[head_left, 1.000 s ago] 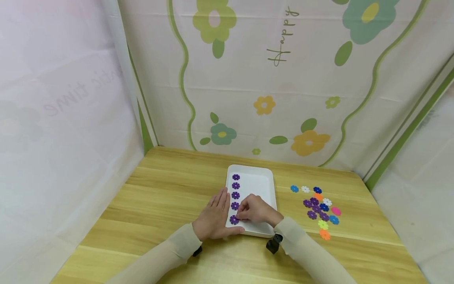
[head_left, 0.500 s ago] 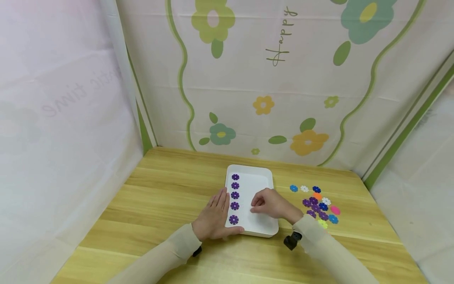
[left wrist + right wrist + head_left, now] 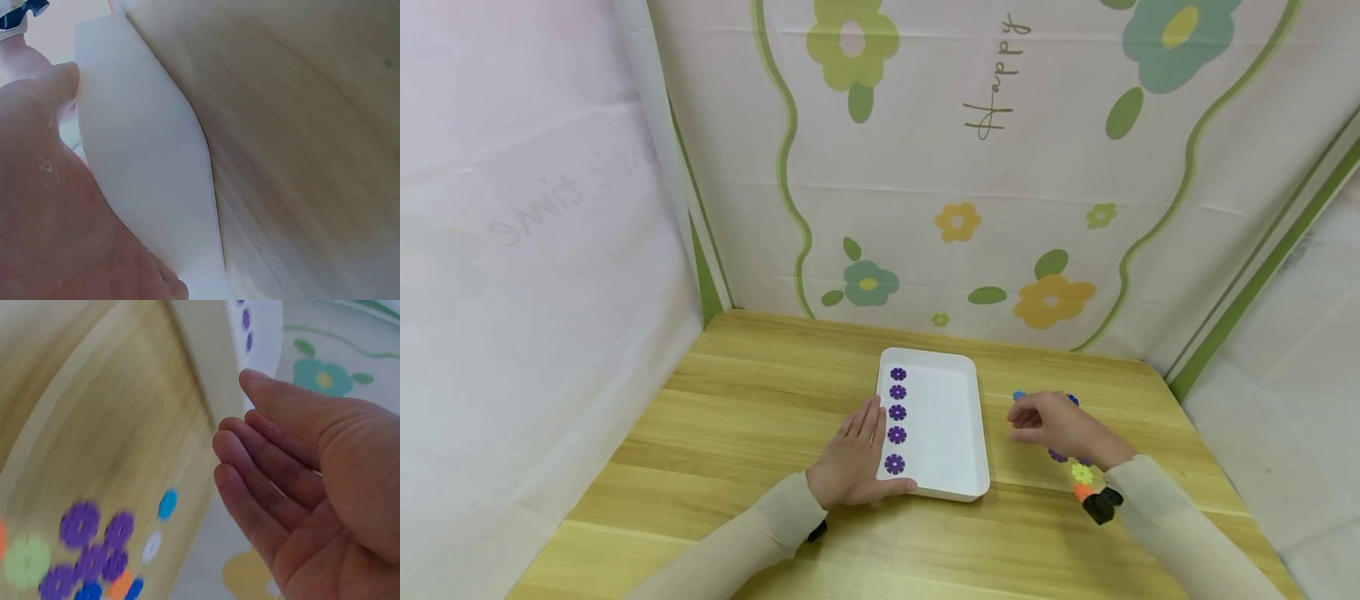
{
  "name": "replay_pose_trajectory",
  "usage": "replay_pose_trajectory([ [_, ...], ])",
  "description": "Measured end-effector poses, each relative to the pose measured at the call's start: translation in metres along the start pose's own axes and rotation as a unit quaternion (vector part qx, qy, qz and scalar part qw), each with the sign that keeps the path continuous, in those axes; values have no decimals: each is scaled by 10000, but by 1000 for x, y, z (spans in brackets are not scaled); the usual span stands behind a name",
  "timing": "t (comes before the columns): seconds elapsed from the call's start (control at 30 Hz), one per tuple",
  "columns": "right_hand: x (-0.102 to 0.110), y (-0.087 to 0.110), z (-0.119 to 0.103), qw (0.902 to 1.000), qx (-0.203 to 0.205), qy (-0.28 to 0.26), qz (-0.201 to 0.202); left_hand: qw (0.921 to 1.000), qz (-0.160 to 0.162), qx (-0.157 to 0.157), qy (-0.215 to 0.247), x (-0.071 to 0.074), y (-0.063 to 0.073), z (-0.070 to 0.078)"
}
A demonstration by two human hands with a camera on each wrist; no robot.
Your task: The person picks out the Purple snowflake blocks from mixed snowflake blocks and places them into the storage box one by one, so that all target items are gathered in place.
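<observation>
Two hands, one white tray (image 3: 943, 425), five purple flower discs (image 3: 893, 413) in it, single file along its left wall, lying flat, faces up. Tray sits on the wooden bench (image 3: 760, 417), long axis running near to far, away from the person; the disc column runs the same way. Left grip (image 3: 850, 458): fingers straight along the tray's left wall, thumb spread out to the near-left corner, touching the tray. Right grip (image 3: 1060, 425): fingers loosely bent, thumb apart from them, holding nothing, over the bench right of the tray and partly covering the loose discs in the head view. Right wrist view counts the loose ones: five loose purple discs (image 3: 80, 524), two dark blue discs (image 3: 89, 591), two orange discs (image 3: 120, 585) (one cut off by the frame edge), one light blue disc (image 3: 167, 504), one white disc (image 3: 151, 546), one yellow-green disc (image 3: 27, 559). Flower-print cloth (image 3: 917, 167) stands behind the bench.
</observation>
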State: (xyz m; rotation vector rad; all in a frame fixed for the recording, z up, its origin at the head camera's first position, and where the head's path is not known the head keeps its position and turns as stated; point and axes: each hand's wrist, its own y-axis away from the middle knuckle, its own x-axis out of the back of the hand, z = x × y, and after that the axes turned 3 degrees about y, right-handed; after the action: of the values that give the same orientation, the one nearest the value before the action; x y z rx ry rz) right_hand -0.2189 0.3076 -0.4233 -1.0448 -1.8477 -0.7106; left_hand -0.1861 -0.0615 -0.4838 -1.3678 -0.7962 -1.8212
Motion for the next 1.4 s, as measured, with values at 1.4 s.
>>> replay_pose_trajectory([
  [1.4,-4,-2,98,9978,-267,594,-92,9997,-79,85,-197,2,1,3],
])
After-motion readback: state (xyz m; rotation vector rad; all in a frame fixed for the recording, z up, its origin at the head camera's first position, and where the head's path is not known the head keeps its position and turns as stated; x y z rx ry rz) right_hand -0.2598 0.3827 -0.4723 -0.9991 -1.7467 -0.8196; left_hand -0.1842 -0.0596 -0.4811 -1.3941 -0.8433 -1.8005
